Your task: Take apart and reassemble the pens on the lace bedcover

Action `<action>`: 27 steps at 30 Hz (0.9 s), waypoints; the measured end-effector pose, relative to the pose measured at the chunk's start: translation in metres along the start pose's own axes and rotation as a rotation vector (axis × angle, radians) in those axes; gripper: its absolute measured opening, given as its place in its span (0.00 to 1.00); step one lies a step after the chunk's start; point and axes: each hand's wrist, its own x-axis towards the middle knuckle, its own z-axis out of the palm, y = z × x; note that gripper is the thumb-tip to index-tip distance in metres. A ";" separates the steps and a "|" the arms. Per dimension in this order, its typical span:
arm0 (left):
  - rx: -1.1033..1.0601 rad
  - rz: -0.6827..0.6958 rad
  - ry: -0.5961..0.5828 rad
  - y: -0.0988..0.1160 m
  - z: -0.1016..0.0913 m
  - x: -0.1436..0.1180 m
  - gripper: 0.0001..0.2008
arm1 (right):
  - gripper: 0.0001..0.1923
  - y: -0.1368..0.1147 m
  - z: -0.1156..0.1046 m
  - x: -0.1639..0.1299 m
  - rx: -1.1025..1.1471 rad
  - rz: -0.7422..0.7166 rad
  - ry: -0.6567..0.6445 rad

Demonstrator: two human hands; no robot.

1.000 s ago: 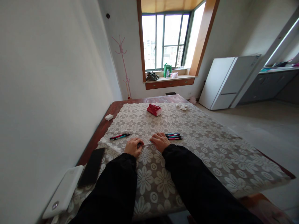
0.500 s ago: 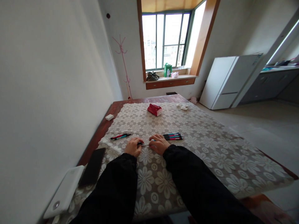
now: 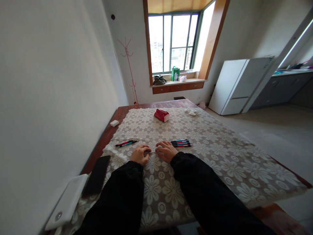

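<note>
Low over the patterned tablecloth (image 3: 171, 191), my left hand (image 3: 140, 154) and my right hand (image 3: 166, 151) face each other, fingers bent. A thin pale rod (image 3: 153, 152), much like a pen refill, spans the small gap between them. My left fingers are closed around its near end, where a dark pen part is mostly hidden. The fingertips of my right hand pinch the other end. Right beside my right hand lies a row of several pens (image 3: 181, 143) with black, blue and red barrels. Left of my left hand are a few more pens (image 3: 126, 143).
A red tissue pack (image 3: 161, 115) lies farther back, with crumpled white tissue (image 3: 190, 112) to its right. A small white box (image 3: 114, 123) sits on the table's left edge. A black phone (image 3: 96, 176) and a white device (image 3: 67, 202) are at near left.
My left fingers have shifted slightly, and the dark piece in them shows less than before. Both hands otherwise stay in place; the pens on the cloth have not moved.
</note>
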 end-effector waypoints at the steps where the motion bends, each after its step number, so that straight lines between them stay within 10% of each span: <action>1: -0.005 -0.002 -0.001 0.001 -0.001 0.000 0.14 | 0.09 0.000 0.000 0.000 -0.004 0.013 0.003; 27: -0.072 -0.016 0.085 -0.003 0.000 0.002 0.05 | 0.04 0.004 0.001 0.000 -0.035 0.101 0.025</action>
